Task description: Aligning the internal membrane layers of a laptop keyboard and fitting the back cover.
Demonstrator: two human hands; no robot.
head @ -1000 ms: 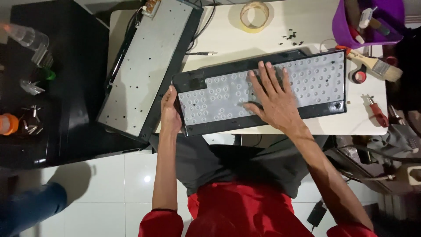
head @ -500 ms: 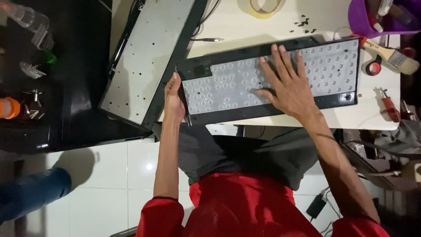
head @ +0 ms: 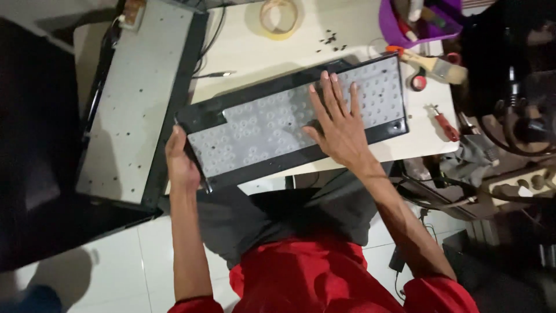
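The right hand (head: 339,124) lies flat, fingers spread, on the opened keyboard's membrane sheet (head: 272,124); the left hand (head: 180,165) grips the keyboard frame (head: 197,119) at its left end on the counter (head: 249,52).

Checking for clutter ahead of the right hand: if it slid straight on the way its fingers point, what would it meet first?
Probably the keyboard's black far edge, then bare table. The right hand points up-screen; the small dark screws lie further along that line.

Dim, murky edges (table brighter); slight blur.
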